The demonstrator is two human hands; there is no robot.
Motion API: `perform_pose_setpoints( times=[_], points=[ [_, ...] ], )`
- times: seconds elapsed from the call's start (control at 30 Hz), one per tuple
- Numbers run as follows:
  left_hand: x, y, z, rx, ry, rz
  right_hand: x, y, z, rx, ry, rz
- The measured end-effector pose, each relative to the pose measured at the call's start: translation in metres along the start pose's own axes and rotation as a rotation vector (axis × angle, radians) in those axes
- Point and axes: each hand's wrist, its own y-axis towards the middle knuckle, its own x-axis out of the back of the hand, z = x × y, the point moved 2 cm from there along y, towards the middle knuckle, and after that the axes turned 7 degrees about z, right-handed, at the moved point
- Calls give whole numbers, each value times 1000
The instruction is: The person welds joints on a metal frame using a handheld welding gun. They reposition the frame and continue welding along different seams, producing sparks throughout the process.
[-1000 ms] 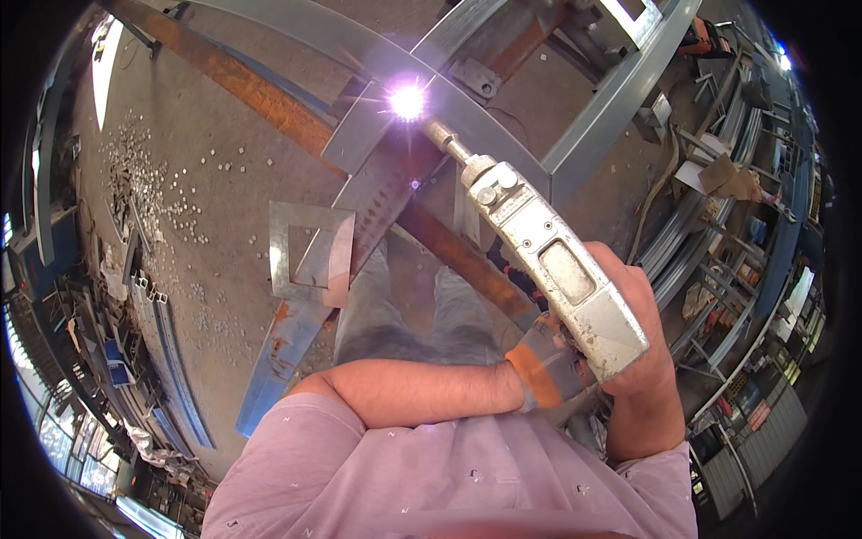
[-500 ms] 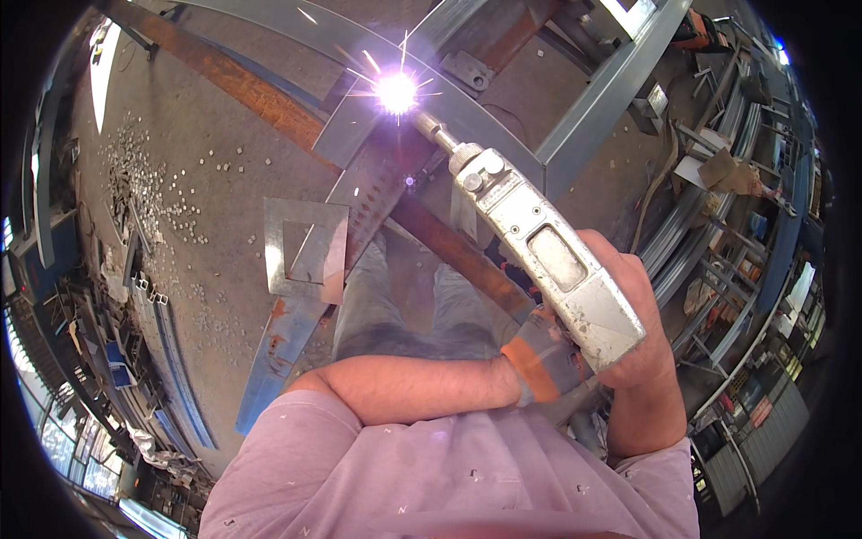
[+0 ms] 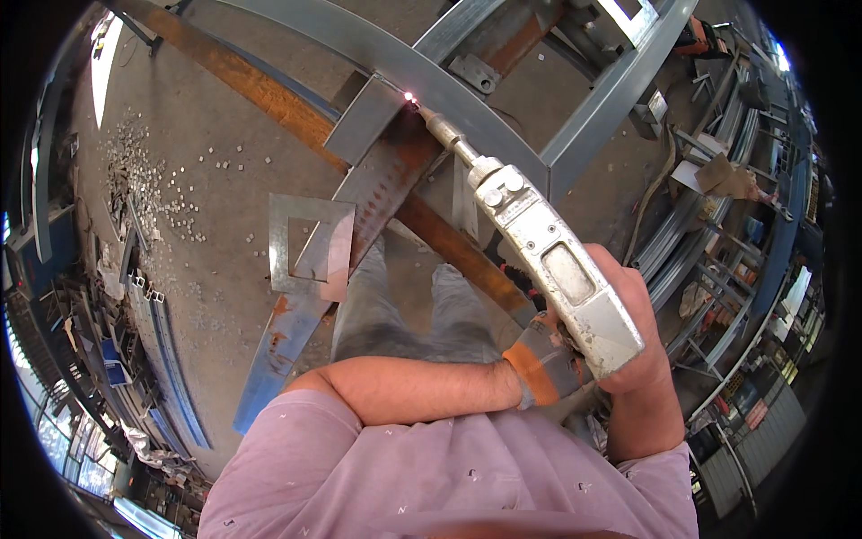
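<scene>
Dimmed to a small spark, welding gun sits in both hands' wrapped fingers.

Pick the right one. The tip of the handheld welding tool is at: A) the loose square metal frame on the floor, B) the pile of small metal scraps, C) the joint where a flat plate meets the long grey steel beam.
C: the welding tool, gripped by both hands, has its tip at a small glow on the plate against the grey beam.
</scene>
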Motion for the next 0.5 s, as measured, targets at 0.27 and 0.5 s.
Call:
perform_pose_setpoints(
  times=[0.27,0.5],
  points=[
    [-6,-7,-18,342,707,-158,-1,3,-2,-9,-16,-7],
    [2,-1,-4,-156,59,63,0,6,-6,-20,37,13]
  ],
)
